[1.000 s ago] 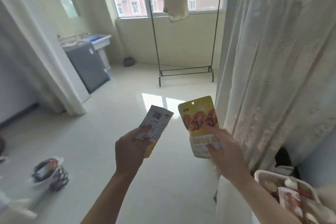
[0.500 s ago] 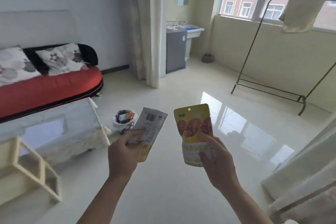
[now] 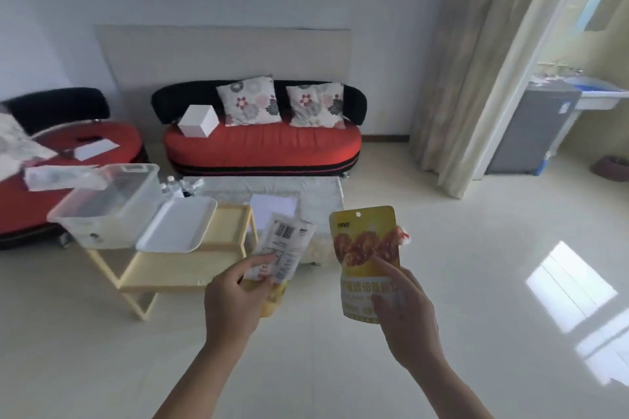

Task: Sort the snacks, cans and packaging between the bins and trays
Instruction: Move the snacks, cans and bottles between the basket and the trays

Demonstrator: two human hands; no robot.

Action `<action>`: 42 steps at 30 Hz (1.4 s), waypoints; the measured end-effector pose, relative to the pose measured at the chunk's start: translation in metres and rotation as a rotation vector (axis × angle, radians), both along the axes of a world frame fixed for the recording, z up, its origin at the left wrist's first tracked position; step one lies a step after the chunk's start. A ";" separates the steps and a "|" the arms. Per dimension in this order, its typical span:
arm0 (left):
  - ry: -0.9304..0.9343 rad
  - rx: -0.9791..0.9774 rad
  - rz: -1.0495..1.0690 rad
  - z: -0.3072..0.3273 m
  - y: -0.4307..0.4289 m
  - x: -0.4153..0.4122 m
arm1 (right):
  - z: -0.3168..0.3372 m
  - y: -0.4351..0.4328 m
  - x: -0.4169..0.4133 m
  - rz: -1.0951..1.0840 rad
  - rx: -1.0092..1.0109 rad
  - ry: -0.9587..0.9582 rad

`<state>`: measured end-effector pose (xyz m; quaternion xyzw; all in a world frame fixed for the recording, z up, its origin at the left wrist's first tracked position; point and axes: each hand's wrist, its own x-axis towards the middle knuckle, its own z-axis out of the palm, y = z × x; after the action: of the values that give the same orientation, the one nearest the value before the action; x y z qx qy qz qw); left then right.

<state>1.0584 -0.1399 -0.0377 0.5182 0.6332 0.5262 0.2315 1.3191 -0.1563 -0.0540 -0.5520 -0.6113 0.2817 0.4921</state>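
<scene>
Since the earlier frames your view had swung from the window and clothes rack round to the seating wall, while both pouches stayed in your hands in the same pose.

Ahead at 12 o'clock stood a red sofa (image 3: pixel 262 146) with two flowered cushions (image 3: pixel 250 101) and a white box (image 3: pixel 198 120) on its seat. At 10 o'clock a pale wooden shelf rack (image 3: pixel 190 265) carried a clear plastic bin (image 3: pixel 109 207) and, just beside it, a white tray (image 3: pixel 178 224). Behind the rack sat a low counter under a white cloth (image 3: pixel 320 194). The floor (image 3: pixel 476 248) was glossy pale tile, and a beige curtain (image 3: pixel 476 61) hung at 2 o'clock.

Your left hand (image 3: pixel 235 306) held a snack pouch (image 3: pixel 284 248) turned back-side out, barcode showing, pinched between thumb and fingers (image 3: pixel 262 260) near its lower half. Your right hand (image 3: pixel 408 320) held the yellow snack pouch (image 3: pixel 366 258) upright, front facing you, with the thumb pressed across its printed face and the remaining digits behind it. Both pouches hung in the air in front of the rack, near each other but apart.
</scene>
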 end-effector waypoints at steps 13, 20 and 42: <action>-0.093 -0.024 0.391 -0.005 0.072 -0.145 | -0.018 0.181 -0.155 0.378 -0.032 0.007; -0.121 0.036 0.613 0.007 0.103 -0.206 | -0.011 0.246 -0.243 0.574 -0.025 -0.012; -0.214 0.039 0.839 -0.027 0.126 -0.524 | -0.030 0.310 -0.586 0.693 0.011 -0.045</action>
<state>0.5346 -0.0137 -0.0651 0.1626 0.7515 0.6373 0.0522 0.7334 0.1534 -0.0844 -0.3151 -0.7746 0.4166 0.3566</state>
